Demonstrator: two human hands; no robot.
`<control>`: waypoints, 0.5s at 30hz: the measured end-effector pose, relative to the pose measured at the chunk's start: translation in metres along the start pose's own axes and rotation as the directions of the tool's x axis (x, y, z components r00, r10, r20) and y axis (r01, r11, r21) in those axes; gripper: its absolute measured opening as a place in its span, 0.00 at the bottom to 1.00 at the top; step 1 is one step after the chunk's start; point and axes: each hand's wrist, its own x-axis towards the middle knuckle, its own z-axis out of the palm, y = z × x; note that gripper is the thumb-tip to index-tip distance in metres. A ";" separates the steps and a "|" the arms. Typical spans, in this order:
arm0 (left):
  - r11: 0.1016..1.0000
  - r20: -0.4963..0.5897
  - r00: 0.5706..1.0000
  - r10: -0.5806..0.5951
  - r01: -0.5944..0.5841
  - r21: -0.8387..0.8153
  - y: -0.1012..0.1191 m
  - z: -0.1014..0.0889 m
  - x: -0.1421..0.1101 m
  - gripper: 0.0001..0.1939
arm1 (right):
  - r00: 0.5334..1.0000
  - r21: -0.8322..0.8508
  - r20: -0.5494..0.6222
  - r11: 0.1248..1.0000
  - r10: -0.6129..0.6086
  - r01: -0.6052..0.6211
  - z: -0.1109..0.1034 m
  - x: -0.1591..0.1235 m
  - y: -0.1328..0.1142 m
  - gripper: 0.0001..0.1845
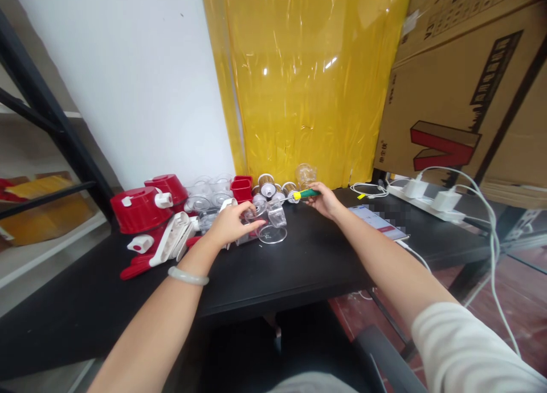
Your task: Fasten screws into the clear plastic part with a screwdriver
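My left hand (233, 225) reaches over a clear plastic part (268, 225) on the black table (265, 273), with its fingertips resting on it and the fingers loosely curved. A pale bangle sits on that wrist. My right hand (325, 200) is closed round a green-handled screwdriver (306, 194) with a yellow collar, its tip pointing left toward the small round metal-mesh parts (273, 189). The clear part stands between the two hands.
Red lids and bowls (147, 206) with white fittings lie at the left, with clear cups (209, 193) and a small red box (242, 188) behind. A phone (378, 221), white power strip (421, 196) and cables lie at the right. Yellow film and cardboard boxes stand behind.
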 end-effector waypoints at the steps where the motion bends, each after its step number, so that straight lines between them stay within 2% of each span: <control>1: 1.000 0.000 1.000 0.000 0.000 0.002 0.000 0.000 0.000 0.22 | 1.000 0.010 0.002 1.000 0.001 -0.001 0.001 0.000 0.000 0.13; 6: 1.000 -0.003 1.000 0.001 -0.001 0.010 -0.001 0.001 0.000 0.23 | 0.996 -0.156 -0.081 0.988 -0.034 0.021 -0.003 0.006 0.004 0.20; 8: 1.000 0.001 1.000 -0.004 0.004 0.011 -0.001 0.000 0.001 0.23 | 0.996 -0.206 -0.069 0.978 -0.061 0.045 -0.004 0.007 0.006 0.21; 11: 1.000 0.002 1.000 -0.003 0.003 0.006 0.000 0.000 0.001 0.22 | 0.998 -0.164 -0.040 0.985 -0.055 0.048 -0.003 0.005 0.005 0.18; 15: 1.000 -0.012 1.000 0.008 -0.008 0.005 0.000 0.000 0.001 0.22 | 0.999 -0.009 -0.035 1.000 0.004 -0.004 0.000 0.001 0.001 0.11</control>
